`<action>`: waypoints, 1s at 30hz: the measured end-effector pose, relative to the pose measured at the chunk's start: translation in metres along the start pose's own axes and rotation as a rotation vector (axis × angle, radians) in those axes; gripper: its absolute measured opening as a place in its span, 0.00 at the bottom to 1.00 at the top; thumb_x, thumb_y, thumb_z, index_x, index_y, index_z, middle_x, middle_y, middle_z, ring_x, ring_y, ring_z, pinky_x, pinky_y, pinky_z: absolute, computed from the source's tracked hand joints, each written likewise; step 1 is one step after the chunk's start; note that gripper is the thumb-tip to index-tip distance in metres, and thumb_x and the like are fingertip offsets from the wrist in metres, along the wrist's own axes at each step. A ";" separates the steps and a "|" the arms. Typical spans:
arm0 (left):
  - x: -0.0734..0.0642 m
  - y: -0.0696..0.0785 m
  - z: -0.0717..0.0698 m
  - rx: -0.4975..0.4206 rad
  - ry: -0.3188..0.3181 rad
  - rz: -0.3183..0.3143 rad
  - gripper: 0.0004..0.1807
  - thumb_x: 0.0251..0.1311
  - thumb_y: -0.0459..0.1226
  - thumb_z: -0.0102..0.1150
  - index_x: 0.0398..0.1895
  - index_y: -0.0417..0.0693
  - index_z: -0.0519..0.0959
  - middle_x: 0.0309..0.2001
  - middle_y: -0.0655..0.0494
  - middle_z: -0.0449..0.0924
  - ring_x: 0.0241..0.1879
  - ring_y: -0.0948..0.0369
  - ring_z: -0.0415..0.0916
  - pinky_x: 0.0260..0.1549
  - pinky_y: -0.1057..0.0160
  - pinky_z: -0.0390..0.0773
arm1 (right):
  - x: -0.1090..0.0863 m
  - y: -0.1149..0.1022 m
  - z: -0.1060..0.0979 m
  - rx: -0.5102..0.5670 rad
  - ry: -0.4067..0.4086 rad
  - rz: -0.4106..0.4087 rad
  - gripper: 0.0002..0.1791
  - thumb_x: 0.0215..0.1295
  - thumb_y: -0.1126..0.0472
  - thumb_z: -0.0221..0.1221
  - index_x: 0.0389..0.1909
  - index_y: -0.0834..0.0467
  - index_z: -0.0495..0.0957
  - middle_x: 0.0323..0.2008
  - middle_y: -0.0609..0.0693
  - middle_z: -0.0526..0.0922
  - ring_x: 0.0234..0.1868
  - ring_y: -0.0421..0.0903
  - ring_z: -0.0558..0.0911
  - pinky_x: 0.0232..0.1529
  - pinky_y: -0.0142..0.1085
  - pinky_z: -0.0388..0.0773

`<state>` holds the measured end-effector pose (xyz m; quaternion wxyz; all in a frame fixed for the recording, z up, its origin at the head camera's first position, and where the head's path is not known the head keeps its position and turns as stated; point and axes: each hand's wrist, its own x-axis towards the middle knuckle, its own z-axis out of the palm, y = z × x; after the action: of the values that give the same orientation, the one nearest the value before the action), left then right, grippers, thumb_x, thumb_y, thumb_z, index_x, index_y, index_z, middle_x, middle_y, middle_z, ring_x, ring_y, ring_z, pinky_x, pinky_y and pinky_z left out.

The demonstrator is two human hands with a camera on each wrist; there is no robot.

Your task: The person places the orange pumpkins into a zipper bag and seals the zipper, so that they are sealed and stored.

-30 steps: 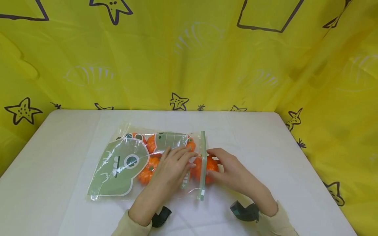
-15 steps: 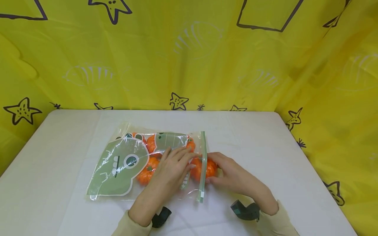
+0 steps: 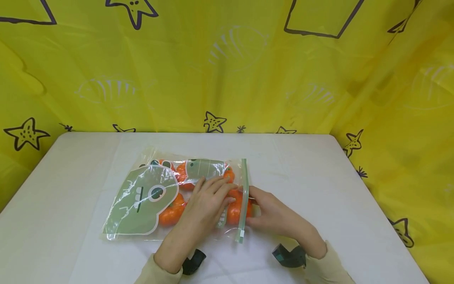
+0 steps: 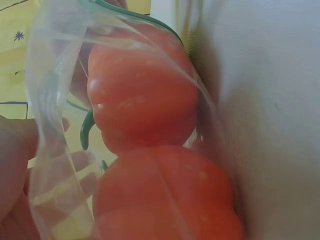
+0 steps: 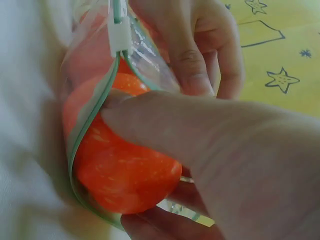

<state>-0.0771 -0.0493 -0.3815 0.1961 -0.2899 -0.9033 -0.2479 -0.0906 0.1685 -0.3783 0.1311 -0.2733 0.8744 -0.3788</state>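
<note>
A clear zip bag (image 3: 142, 205) with a green cartoon print lies on the white table, its mouth toward the right. Several small orange pumpkins with green stems lie inside, one pumpkin (image 3: 172, 215) near the print's eye. My left hand (image 3: 203, 205) lies across the bag's top and holds its upper film near the mouth, thumb and fingers bent in the right wrist view. At the mouth my right hand (image 3: 280, 217) grips an orange pumpkin (image 5: 135, 170), thumb on top and fingers beneath, between the parted green zip edges. In the left wrist view two pumpkins (image 4: 145, 90) touch behind the film.
A white slider (image 5: 119, 35) sits on the zip at the near corner. Dark wrist mounts (image 3: 289, 255) are worn at both wrists. A yellow curtain (image 3: 227, 71) with starfish drawings hangs behind the table (image 3: 301, 157).
My right hand has moved left, pushing the pumpkin farther into the bag. The pumpkin left of my left hand has shifted left and turned. My left hand has stayed in place.
</note>
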 end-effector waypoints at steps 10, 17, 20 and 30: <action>0.000 0.000 0.002 0.007 0.000 0.003 0.16 0.65 0.42 0.61 0.55 0.53 0.78 0.57 0.51 0.82 0.62 0.50 0.75 0.62 0.33 0.67 | -0.010 0.006 -0.018 0.044 -0.031 0.049 0.22 0.65 0.57 0.65 0.58 0.58 0.74 0.54 0.50 0.81 0.58 0.51 0.81 0.60 0.44 0.79; -0.002 -0.001 0.003 0.029 0.004 0.001 0.17 0.63 0.40 0.64 0.55 0.54 0.78 0.58 0.51 0.81 0.61 0.50 0.75 0.63 0.33 0.67 | -0.009 -0.001 -0.017 0.099 -0.098 0.042 0.20 0.67 0.59 0.63 0.57 0.58 0.74 0.54 0.50 0.81 0.56 0.50 0.81 0.58 0.40 0.80; -0.002 0.000 0.003 0.037 0.008 0.007 0.18 0.62 0.38 0.65 0.55 0.53 0.78 0.58 0.50 0.81 0.61 0.49 0.75 0.63 0.33 0.67 | -0.006 -0.002 -0.013 0.114 -0.119 -0.001 0.18 0.68 0.63 0.61 0.57 0.59 0.74 0.55 0.51 0.80 0.57 0.51 0.81 0.58 0.37 0.80; -0.002 0.001 0.002 0.029 0.004 0.002 0.19 0.62 0.36 0.65 0.56 0.54 0.77 0.59 0.51 0.81 0.62 0.50 0.74 0.63 0.34 0.67 | -0.010 0.002 -0.020 0.112 -0.174 0.001 0.13 0.70 0.61 0.59 0.54 0.57 0.76 0.51 0.48 0.82 0.54 0.45 0.81 0.56 0.32 0.80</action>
<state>-0.0755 -0.0484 -0.3832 0.2024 -0.2877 -0.9060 -0.2354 -0.0913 0.1871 -0.3661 0.2219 -0.2970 0.8373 -0.4018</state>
